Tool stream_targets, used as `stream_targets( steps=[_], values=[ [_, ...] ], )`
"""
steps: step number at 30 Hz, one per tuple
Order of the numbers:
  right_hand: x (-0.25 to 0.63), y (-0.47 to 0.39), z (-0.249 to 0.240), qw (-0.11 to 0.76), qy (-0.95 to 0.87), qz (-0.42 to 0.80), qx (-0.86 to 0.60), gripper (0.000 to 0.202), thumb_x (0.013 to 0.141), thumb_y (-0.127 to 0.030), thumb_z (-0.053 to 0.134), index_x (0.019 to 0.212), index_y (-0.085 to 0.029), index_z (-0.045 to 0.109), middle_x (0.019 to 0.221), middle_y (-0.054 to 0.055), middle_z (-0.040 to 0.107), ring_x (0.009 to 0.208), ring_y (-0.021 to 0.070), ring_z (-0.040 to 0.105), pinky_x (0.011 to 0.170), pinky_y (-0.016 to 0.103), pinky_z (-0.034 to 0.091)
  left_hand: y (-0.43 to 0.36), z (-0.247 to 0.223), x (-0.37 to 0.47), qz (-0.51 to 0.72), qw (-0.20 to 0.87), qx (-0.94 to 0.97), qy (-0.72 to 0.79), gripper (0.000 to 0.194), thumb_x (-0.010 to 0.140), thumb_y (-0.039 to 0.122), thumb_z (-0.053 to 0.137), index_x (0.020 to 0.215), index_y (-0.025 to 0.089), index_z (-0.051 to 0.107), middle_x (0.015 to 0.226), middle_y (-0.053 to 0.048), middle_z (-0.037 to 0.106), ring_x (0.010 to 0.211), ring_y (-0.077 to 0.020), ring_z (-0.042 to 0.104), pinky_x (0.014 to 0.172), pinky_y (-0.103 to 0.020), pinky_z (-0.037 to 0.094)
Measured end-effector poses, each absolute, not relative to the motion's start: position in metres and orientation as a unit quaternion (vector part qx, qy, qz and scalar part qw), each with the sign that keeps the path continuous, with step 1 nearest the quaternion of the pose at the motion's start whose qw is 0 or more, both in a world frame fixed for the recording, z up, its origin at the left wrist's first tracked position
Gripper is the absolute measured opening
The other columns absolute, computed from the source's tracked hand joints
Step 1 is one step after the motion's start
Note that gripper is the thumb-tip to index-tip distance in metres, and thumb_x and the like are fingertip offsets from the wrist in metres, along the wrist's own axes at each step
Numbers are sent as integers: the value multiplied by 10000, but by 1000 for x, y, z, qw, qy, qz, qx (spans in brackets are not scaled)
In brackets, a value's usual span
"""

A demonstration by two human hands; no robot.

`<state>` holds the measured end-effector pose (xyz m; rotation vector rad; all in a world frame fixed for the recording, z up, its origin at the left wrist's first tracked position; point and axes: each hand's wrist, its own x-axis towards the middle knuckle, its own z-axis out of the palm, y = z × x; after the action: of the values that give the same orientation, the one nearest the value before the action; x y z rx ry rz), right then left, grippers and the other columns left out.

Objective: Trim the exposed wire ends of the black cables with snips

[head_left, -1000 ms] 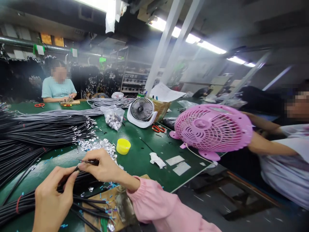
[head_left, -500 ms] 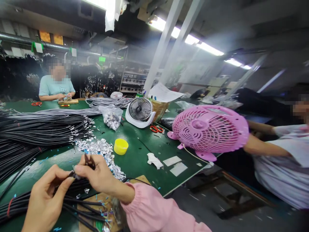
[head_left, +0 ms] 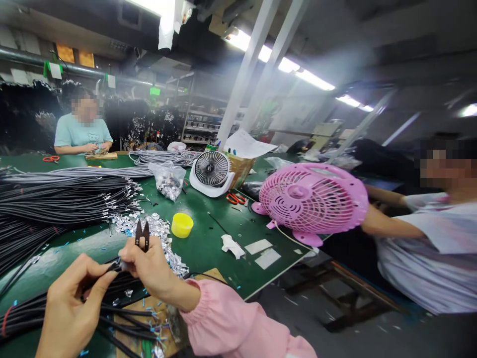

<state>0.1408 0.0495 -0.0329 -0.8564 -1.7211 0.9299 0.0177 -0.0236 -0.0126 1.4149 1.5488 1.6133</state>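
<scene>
At the lower left, my left hand (head_left: 70,306) pinches the end of a black cable (head_left: 113,267) between thumb and fingertips. My right hand (head_left: 151,266) is closed around small thread snips (head_left: 142,236), whose dark blades point up, slightly apart. Its thumb and forefinger also meet at the cable tip, where something small and greyish shows; I cannot make out exactly what. Below both hands lies a bundle of black cables (head_left: 26,318) tied with a red band. Their stripped ends with coloured wires rest over a wooden board (head_left: 122,325).
Foil scraps (head_left: 158,223) and a yellow ring-shaped container (head_left: 182,225) lie beyond my hands. More black cables (head_left: 55,199) cover the left. A white fan (head_left: 211,171), orange-handled scissors (head_left: 236,199) and a pink fan (head_left: 313,196) stand farther off. Co-workers sit across and at right.
My right hand has turned and shifted slightly right, so the snips' blades now stand upright and show more. The left hand stays nearly still at the cable end. The whole view has shifted slightly.
</scene>
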Motion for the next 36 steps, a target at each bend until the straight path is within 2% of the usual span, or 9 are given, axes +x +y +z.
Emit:
stream_targets(
  steps=[4, 8, 12, 16, 20, 23, 25, 31, 36],
  values=[
    [153, 54, -33, 499, -800, 185, -277, 303, 909, -297, 660, 621, -211, 614, 568, -12, 533, 521, 116, 493, 510, 224, 428, -17, -24, 8, 574, 258, 527, 571, 515, 676, 724, 769, 583, 231, 654, 529, 29, 576, 494, -125, 497, 429, -213, 368],
    [164, 58, -21, 583, -751, 58, -304, 349, 951, -266, 595, 606, -212, 604, 570, 2, 548, 535, 128, 511, 534, 236, 440, -15, -28, 1, 569, 266, 521, 578, 537, 655, 762, 746, 585, 235, 670, 422, 53, 479, 392, -114, 439, 347, -214, 303],
    [165, 58, -18, 551, -768, 144, -294, 376, 945, -280, 657, 585, -197, 586, 546, -26, 547, 505, 103, 489, 510, 213, 410, -24, -18, 11, 576, 292, 478, 595, 525, 640, 754, 777, 631, 238, 682, 483, 39, 574, 455, -122, 506, 392, -196, 370],
    [163, 54, -24, 481, -829, 225, -177, 155, 930, -254, 674, 788, -195, 690, 731, 12, 663, 640, 122, 575, 621, 220, 468, -26, -18, 14, 575, 274, 493, 592, 508, 663, 738, 774, 626, 241, 675, 528, 25, 626, 508, -136, 563, 434, -198, 411],
    [163, 51, -17, 476, -747, 389, -253, 284, 888, -304, 660, 639, -196, 578, 625, -15, 560, 585, 119, 506, 570, 237, 410, -15, -30, 2, 558, 256, 547, 569, 496, 718, 734, 717, 640, 245, 695, 545, 15, 637, 492, -151, 571, 403, -219, 408],
    [164, 51, -9, 531, -610, 486, -332, 357, 848, -422, 662, 598, -210, 523, 533, -42, 475, 511, 115, 447, 517, 245, 383, -12, -31, -4, 542, 227, 581, 563, 518, 744, 752, 685, 637, 246, 709, 604, 10, 658, 523, -150, 592, 461, -221, 458],
    [165, 51, -7, 564, -572, 481, -353, 351, 849, -444, 659, 611, -204, 562, 536, -33, 499, 531, 126, 484, 533, 251, 413, -14, -27, -3, 543, 212, 577, 573, 521, 747, 760, 684, 656, 247, 721, 639, 13, 670, 540, -146, 598, 492, -220, 476],
    [165, 44, -14, 511, -753, 302, -282, 220, 883, -300, 680, 697, -188, 716, 652, 20, 665, 608, 144, 572, 619, 267, 482, -18, -25, 1, 557, 227, 562, 568, 448, 741, 697, 736, 701, 250, 721, 610, 15, 697, 538, -169, 654, 479, -230, 497],
    [167, 47, -26, 547, -792, 194, -190, 209, 961, -261, 615, 825, -181, 751, 693, 39, 709, 625, 143, 616, 618, 245, 497, -23, -28, 8, 583, 219, 525, 581, 436, 741, 684, 745, 688, 253, 703, 545, 33, 638, 475, -143, 573, 387, -224, 388]
  ],
)
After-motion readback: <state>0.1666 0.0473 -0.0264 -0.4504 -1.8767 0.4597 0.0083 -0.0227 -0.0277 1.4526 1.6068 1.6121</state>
